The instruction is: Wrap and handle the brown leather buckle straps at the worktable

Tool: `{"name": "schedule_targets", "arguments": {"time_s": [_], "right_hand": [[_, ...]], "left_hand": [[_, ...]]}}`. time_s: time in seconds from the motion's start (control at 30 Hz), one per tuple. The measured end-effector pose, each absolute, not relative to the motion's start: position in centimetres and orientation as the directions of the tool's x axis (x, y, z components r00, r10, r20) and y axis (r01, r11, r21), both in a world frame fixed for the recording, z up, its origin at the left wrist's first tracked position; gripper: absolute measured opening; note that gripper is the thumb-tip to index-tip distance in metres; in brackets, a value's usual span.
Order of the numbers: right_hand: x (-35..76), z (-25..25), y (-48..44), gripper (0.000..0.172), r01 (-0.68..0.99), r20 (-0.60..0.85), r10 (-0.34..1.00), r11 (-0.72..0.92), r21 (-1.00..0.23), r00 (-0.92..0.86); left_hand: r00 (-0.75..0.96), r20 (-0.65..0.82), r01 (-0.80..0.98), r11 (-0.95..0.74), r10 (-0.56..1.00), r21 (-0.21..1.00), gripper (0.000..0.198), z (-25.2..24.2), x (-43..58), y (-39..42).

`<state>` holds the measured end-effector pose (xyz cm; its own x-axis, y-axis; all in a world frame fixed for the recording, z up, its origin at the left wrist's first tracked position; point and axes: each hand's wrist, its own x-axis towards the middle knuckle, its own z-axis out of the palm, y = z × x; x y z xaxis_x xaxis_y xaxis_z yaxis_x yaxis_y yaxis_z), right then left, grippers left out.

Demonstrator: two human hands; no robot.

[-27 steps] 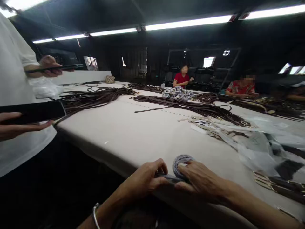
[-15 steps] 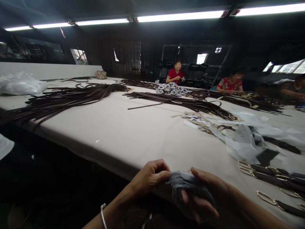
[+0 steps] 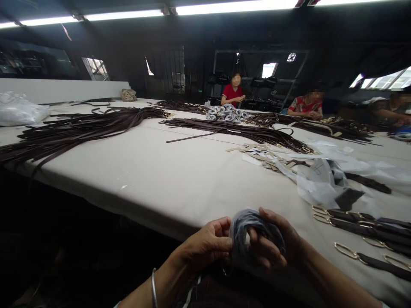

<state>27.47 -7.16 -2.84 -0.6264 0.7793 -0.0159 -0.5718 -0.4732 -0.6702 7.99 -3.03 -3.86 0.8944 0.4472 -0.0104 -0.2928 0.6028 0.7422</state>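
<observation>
A coiled strap wrapped in thin translucent plastic (image 3: pixel 239 222) is held between both hands just off the table's near edge. My left hand (image 3: pixel 210 241) pinches the coil's left side between thumb and fingers. My right hand (image 3: pixel 285 235) curls around its right side, with fingers passing through the ring's middle and the thumb on top. A small metal ring (image 3: pixel 227 269) hangs below the left fingers, dim and partly hidden.
Dark straps with gold buckles (image 3: pixel 359 254) lie at the right. Beyond them are crumpled clear plastic (image 3: pixel 308 188) and beige strips (image 3: pixel 266 160). Bundles of dark straps (image 3: pixel 96 128) and a pile of wrapped coils (image 3: pixel 226 113) lie farther back. Several people sit across the table (image 3: pixel 167 179).
The wrapped coil has come up and turned so its round opening faces me. My left hand has shifted slightly up its side. The whole view has moved a little.
</observation>
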Motion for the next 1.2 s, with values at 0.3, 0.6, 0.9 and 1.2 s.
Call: {"name": "schedule_targets", "arguments": {"time_s": [0.3, 0.6, 0.9, 1.2], "right_hand": [[30.4, -1.9, -4.5, 0.06, -0.242, -0.043, 0.668, -0.328, -0.913, -0.743], [34.2, 1.6, -2.3, 0.03, 0.397, -0.174, 0.717, 0.154, -0.905, -0.675], [34.2, 1.9, -1.3, 0.033, 0.636, -0.087, 0.95, 0.132, -0.76, -0.3], [29.3, -3.2, 1.4, 0.058, 0.945, 0.409, 0.908, 0.052, -0.324, 0.09]], "left_hand": [[0.924, -0.081, -0.116, 0.475, 0.375, 0.872, 0.041, -3.8, 6.9, -0.1], [0.881, 0.03, 0.276, -0.564, 0.472, 0.779, 0.021, -1.9, 7.8, 2.3], [0.837, 0.328, 0.293, -0.865, 0.438, 0.408, 0.018, -7.4, 12.8, 3.0], [0.753, 0.384, 0.384, -0.83, 0.535, 0.404, 0.015, -8.9, 13.8, 3.1]]}}
